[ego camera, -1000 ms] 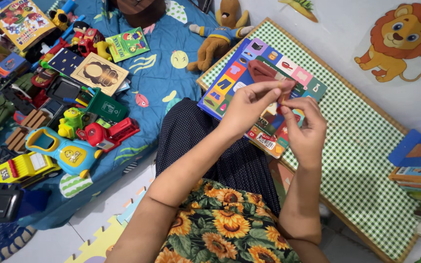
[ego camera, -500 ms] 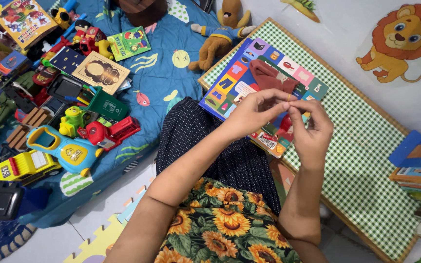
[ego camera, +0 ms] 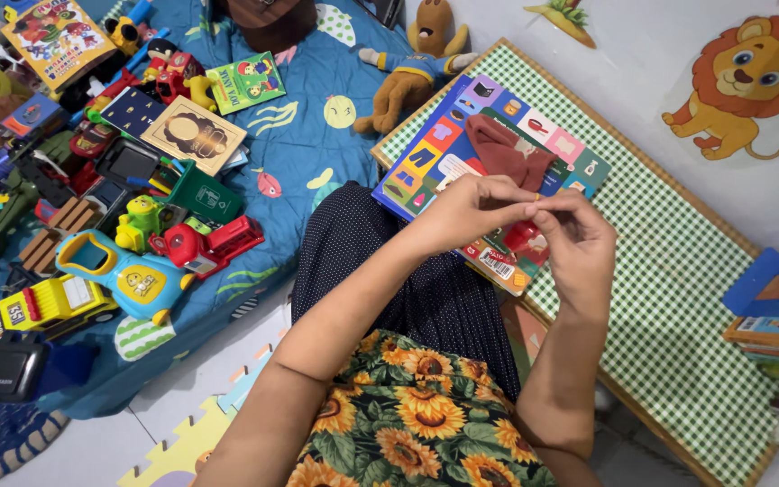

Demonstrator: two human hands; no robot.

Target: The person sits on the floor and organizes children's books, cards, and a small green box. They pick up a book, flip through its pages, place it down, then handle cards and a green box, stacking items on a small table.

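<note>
Pinched between the fingertips of the left hand (ego camera: pixel 469 213) and right hand (ego camera: pixel 577 242) is something small, too tiny to identify, held just above the colourful picture board (ego camera: pixel 426 162) on the green checked table (ego camera: pixel 678 271). It is judged light and easily dropped, best gripped at its edges. A reddish cloth (ego camera: pixel 511 149) lies on the board.

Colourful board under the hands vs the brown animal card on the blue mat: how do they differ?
The colourful board is larger than the brown animal card. The board lies on the green checked table; the card lies among toys on the blue mat. The board has a reddish cloth on it, with the left hand and right hand above; the card is untouched. Both lie flat.
</note>
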